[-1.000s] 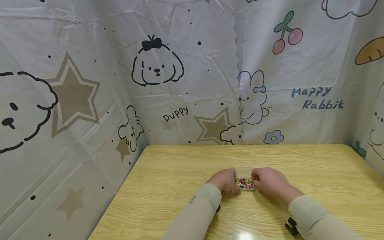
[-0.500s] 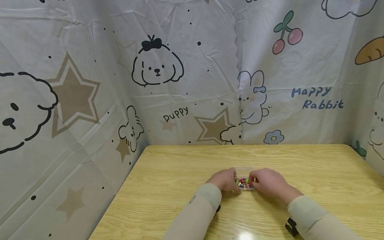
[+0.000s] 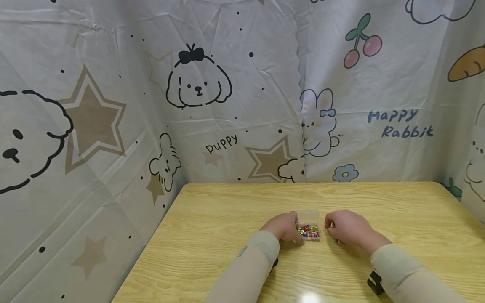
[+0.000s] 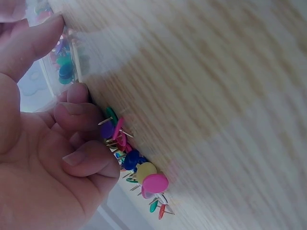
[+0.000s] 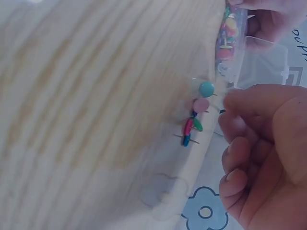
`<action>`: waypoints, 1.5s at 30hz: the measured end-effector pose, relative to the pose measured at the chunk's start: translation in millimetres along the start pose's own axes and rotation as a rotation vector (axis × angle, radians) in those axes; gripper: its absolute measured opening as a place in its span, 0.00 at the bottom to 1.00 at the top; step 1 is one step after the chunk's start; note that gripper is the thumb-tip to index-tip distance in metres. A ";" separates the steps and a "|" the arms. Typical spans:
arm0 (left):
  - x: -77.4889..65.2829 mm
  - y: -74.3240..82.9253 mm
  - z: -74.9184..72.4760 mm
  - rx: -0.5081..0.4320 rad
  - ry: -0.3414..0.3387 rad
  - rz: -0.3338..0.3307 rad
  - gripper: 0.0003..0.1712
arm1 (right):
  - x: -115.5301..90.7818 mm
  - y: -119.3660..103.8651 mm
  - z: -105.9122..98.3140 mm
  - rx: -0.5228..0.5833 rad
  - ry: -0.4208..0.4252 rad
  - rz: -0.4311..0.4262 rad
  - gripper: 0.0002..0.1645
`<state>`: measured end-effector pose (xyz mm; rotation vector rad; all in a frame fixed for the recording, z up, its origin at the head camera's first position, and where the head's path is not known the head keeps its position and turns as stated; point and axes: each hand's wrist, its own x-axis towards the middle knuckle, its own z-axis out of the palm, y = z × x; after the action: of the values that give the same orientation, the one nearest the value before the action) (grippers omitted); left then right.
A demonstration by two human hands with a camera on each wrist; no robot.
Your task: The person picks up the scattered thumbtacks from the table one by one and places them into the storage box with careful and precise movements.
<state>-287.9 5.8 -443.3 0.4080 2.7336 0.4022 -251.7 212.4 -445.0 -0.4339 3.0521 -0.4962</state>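
Observation:
A small clear plastic box (image 3: 312, 239) of colourful thumbtacks stands on the table, its lid (image 3: 307, 216) raised at the back. My left hand (image 3: 283, 227) holds the box by its left end, thumb and fingers around it. Next to that hand's curled fingers lies a pile of loose thumbtacks (image 4: 134, 160), hidden from the head view. My right hand (image 3: 348, 226) is right of the box, fingers loosely curled, with no thumbtack plainly showing between the fingertips. Close by it, several loose thumbtacks (image 5: 194, 115) lie on the wood, pink, green and teal among them.
The wood-grain table (image 3: 212, 244) runs back to a white printed cloth (image 3: 242, 92) that hangs behind it and on the left. A dark strap piece (image 3: 375, 282) sits at my right wrist.
My right hand was over the box's right end half a second ago and has moved off to the right, uncovering that end and some loose thumbtacks. My left hand stays on the box.

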 end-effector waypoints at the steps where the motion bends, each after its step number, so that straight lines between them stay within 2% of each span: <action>1: -0.1 -0.2 -0.1 0.003 0.001 0.000 0.27 | -0.2 0.4 0.5 -0.001 -0.009 0.007 0.04; 6: 0.7 -0.2 0.4 0.005 0.005 0.002 0.27 | -0.9 1.9 5.0 -0.022 -0.036 0.020 0.06; 18: 0.6 0.4 0.4 -0.016 0.006 -0.011 0.27 | 0.0 -0.3 8.7 -0.062 -0.003 -0.015 0.09; 27: -0.2 -0.4 -0.5 -0.008 0.007 0.004 0.27 | 0.7 -11.8 6.3 -0.025 0.055 -0.064 0.09; 40: -0.1 -0.7 -0.2 0.005 0.002 0.013 0.27 | 2.9 -15.5 10.9 -0.002 0.089 -0.067 0.07; 45: 0.1 -0.6 0.2 0.006 0.003 0.010 0.27 | 3.5 -21.9 13.1 -0.003 0.073 -0.084 0.06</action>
<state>-288.1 5.4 -443.8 0.4232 2.7375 0.3982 -248.4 187.4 -450.5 -0.5580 3.1153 -0.5226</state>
